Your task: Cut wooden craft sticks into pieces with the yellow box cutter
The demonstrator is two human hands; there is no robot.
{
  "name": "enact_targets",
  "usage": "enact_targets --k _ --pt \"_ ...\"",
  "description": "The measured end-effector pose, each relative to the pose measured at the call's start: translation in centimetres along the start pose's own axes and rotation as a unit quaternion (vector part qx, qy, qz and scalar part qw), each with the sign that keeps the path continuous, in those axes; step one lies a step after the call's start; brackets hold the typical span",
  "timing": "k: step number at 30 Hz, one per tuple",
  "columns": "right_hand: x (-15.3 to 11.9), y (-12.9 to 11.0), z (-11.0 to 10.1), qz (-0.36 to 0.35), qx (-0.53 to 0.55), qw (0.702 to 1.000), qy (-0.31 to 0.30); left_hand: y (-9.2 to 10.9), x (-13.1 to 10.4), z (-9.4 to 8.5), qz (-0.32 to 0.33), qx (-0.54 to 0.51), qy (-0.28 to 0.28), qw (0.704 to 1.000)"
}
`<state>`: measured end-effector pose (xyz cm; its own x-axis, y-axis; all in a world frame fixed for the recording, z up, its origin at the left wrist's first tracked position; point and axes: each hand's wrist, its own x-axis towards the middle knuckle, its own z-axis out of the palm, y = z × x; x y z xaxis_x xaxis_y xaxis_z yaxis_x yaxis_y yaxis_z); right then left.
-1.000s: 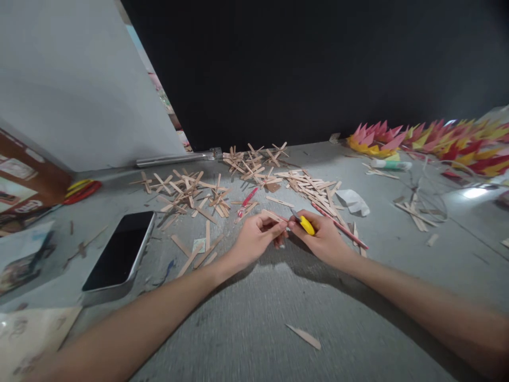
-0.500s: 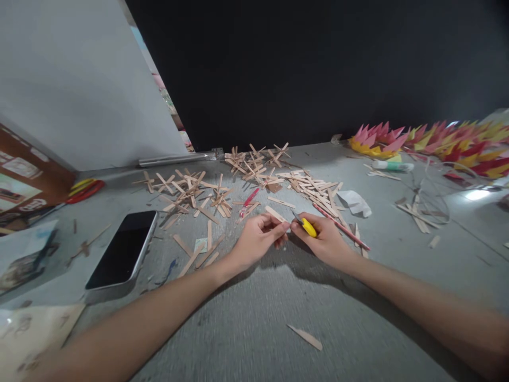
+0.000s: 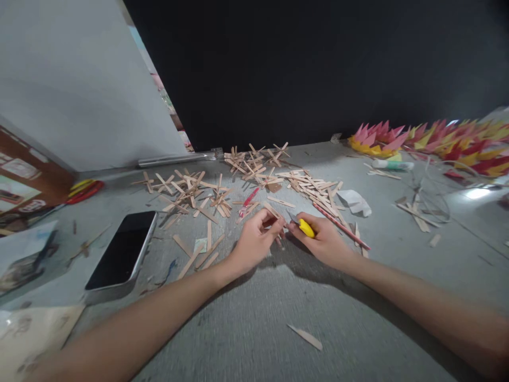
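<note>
Near the middle of the view, my left hand [image 3: 256, 237] pinches a wooden stick [image 3: 271, 210] between thumb and fingers. Just to its right, my right hand [image 3: 324, 241] is closed around a yellow cutter [image 3: 306, 228], whose blade points up and to the left. The fingertips of both hands are close together near the stick's lower end. Beyond them lie a loose stick [image 3: 281, 201], a red packet [image 3: 251, 197] and a heap of flat sticks [image 3: 314, 188]. A pointed piece of wood [image 3: 305, 337] rests nearer to me.
Star-shaped stick bundles [image 3: 186, 188] spread across the back left. A phone [image 3: 123, 249] lies at the left, beyond it red and yellow scissors [image 3: 85, 191]. A red striped pencil [image 3: 342, 227], crumpled white paper [image 3: 355, 202] and pink-yellow paper crowns [image 3: 377, 140] are at the right.
The stick in my left hand has tilted more steeply. My right hand and the yellow cutter have shifted slightly left.
</note>
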<state>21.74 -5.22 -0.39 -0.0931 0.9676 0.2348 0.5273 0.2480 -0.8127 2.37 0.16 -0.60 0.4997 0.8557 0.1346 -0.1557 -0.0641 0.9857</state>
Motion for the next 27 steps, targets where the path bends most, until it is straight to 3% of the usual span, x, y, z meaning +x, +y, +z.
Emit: enact_targets --k 6,12,17,23,27 --pt "-0.29 0.44 0.23 -0.012 -0.039 0.998 0.038 -0.30 0.26 -0.13 -0.015 -0.070 0.035 0.997" --pt "-0.69 0.36 0.25 -0.059 -0.053 0.994 0.069 -0.25 0.21 -0.34 -0.008 -0.042 0.057 0.997" --pt "-0.64 0.74 0.34 -0.088 -0.082 0.991 0.050 -0.41 0.35 -0.57 -0.016 -0.023 0.066 0.997" --pt "-0.54 0.55 0.09 -0.070 -0.079 0.993 0.061 -0.42 0.28 -0.54 -0.008 0.005 0.071 0.997" --pt "-0.94 0.06 -0.06 -0.035 -0.061 0.997 0.037 -0.32 0.14 -0.42 -0.013 0.020 0.080 0.996"
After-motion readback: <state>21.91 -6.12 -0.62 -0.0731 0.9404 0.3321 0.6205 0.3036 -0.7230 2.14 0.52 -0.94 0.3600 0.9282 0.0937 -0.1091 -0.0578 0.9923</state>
